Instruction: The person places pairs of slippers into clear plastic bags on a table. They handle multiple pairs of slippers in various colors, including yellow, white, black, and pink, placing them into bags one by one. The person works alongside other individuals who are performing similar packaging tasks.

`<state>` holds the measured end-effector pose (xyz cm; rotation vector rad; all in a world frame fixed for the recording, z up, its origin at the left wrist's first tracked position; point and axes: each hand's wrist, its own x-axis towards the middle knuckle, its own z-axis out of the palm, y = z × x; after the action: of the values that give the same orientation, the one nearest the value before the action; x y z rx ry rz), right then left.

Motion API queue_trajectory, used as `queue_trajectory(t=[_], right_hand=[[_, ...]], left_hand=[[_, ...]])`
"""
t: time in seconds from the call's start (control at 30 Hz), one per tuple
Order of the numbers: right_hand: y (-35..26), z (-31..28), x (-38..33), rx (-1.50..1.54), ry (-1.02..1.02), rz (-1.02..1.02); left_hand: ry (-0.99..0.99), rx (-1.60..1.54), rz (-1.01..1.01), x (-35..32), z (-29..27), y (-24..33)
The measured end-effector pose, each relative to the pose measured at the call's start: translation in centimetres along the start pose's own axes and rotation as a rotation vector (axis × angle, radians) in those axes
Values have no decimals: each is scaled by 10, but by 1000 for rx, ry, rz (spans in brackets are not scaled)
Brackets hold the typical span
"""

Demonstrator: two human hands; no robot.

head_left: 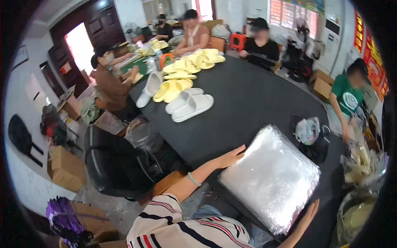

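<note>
A thick, shiny stack of clear plastic bags lies on the dark table in front of me. My left hand rests at the stack's left edge with its fingers stretched out, a pale bangle on that wrist. At the right near edge of the stack is my right hand, its fingers extended along the side. Neither hand is closed on anything. Farther up the table sit a pair of white slippers and several yellow slippers, with another white slipper to their left.
A bundled plastic bag lies beyond the stack. Around the dark table several people sit. A black chair stands to my left, near a cardboard box. Bags of pale items crowd the right side.
</note>
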<state>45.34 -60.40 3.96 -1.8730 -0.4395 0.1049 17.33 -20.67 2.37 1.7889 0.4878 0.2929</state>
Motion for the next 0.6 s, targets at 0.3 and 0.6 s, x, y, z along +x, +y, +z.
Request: queue_trajectory(t=[0.3,0.6], right_hand=[[7,14,-14,232,-219,80],[33,22,-12,-309,-280,-257]], left_hand=[[53,-71,12,2,20,-10],[12,596,146,-5,35,-2]])
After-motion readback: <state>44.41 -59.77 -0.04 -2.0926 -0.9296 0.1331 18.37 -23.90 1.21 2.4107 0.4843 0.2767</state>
